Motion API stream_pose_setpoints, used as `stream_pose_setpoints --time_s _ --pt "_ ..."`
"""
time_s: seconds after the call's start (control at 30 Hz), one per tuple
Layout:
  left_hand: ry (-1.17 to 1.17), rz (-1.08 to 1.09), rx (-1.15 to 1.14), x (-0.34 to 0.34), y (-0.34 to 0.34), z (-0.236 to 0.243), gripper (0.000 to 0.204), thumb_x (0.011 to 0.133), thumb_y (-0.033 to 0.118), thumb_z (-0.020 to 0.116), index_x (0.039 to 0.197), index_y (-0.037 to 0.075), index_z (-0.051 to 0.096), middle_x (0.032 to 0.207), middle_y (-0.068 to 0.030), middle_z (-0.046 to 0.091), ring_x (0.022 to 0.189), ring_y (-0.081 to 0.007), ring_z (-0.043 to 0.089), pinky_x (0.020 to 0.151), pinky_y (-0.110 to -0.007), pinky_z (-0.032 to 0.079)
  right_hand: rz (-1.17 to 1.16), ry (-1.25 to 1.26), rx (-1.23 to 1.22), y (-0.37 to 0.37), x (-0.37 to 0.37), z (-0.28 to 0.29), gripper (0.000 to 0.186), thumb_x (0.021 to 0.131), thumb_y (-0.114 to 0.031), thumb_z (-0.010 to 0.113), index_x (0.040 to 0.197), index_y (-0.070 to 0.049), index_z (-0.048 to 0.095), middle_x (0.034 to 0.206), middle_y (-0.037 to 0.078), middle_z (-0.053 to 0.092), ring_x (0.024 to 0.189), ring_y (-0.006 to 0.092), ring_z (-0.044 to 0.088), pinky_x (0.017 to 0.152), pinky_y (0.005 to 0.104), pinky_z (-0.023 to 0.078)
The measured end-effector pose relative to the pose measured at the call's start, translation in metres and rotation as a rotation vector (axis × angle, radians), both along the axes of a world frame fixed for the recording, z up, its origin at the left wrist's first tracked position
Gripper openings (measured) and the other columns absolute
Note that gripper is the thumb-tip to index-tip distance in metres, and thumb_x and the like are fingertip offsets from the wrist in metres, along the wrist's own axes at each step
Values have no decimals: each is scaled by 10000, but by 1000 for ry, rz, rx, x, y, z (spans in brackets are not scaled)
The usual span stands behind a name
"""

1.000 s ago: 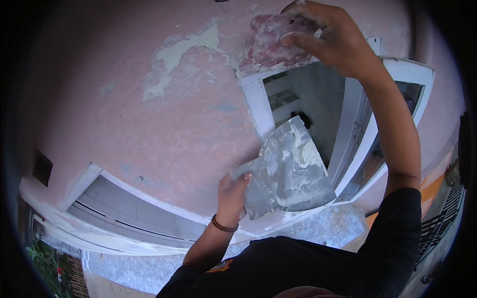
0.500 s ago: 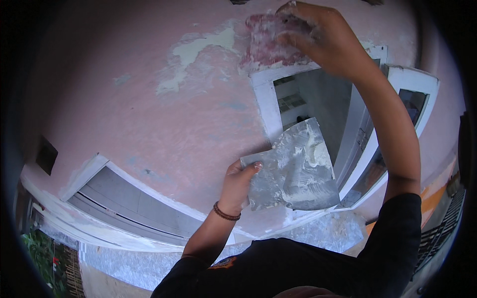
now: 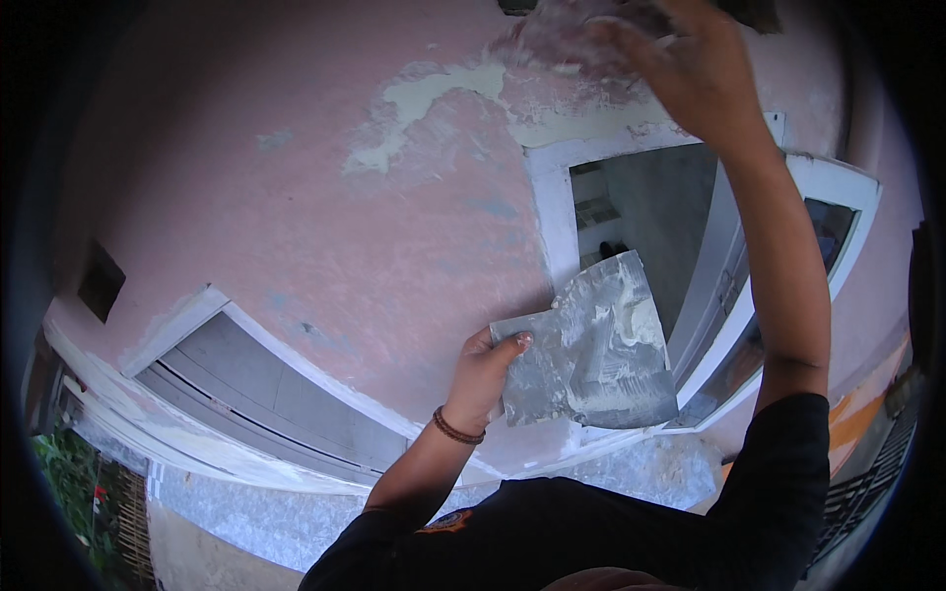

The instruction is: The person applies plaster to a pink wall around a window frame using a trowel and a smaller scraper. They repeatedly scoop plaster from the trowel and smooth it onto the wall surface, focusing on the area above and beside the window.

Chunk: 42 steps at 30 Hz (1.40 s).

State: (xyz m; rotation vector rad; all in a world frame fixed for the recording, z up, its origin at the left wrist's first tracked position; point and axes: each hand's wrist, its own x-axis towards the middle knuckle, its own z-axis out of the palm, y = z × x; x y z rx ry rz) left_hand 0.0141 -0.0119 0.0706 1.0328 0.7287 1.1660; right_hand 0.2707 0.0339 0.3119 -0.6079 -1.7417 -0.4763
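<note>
My left hand (image 3: 481, 372) grips a flat grey sheet (image 3: 591, 360) by its left edge, thumb on top. White putty is smeared over the sheet, thickest toward its upper right. High up, my right hand (image 3: 695, 74) is closed around a reddish, putty-smeared flat spreader (image 3: 576, 37), blurred by motion, against the pink wall (image 3: 256, 227) above the door frame. To the left of the spreader, a whitish putty patch (image 3: 429, 94) runs down the wall. More putty covers the strip just above the frame.
Below the spreader stands a white-framed doorway (image 3: 557, 212), with an open white-edged door or window leaf (image 3: 838, 187) at its right. A white-framed window (image 3: 276, 379) is at lower left, near a dark square opening (image 3: 101, 281). Green plants (image 3: 74, 483) grow at far left.
My right hand and the spreader have moved up and to the right, uncovering fresh-looking putty above the door frame. My left hand still holds the sheet; the view has shifted slightly.
</note>
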Motion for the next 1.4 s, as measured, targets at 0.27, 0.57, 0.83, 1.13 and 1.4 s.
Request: stream_pose_setpoints --time_s 0.27,0.57,0.83,1.13,1.4 --pt "-13 -3 -11 -1 0 -4 208 944 72 629 1120 -35 655 1011 -92 716 886 -164 696 815 -300 563 -173 -122 130 -12 -11 -9 189 837 -34 720 1016 2 673 889 140 697 808 226 681 732 334 537" --pt "-5 -11 -3 -2 1 -13 205 950 85 635 1123 -22 659 1002 -67 714 898 -144 678 822 -293 542 58 328 -210 22 -31 -18 459 866 -263 788 1164 51 633 1049 159 716 948 195 682 842 315 527" --pt "-13 -45 -9 -7 -3 -11 205 952 85 631 1121 -27 659 1033 -79 709 917 -152 681 833 -300 548 -247 383 69 36 -13 -13 414 871 -260 780 1159 11 659 1056 135 724 912 212 689 853 323 525" --pt "-8 -52 -26 -7 -3 -11 231 959 97 630 1147 -37 641 1054 -103 711 947 -176 695 860 -323 565 -122 115 101 25 -29 -22 401 863 -175 787 1191 -3 634 1055 111 698 930 172 662 853 314 524" --pt "-28 -69 -50 -5 -3 -13 284 933 61 613 1199 -34 638 1095 -113 710 978 -191 691 890 -331 553 119 210 -49 36 -13 5 419 857 -192 795 1190 8 638 1044 144 703 932 188 669 839 329 530"
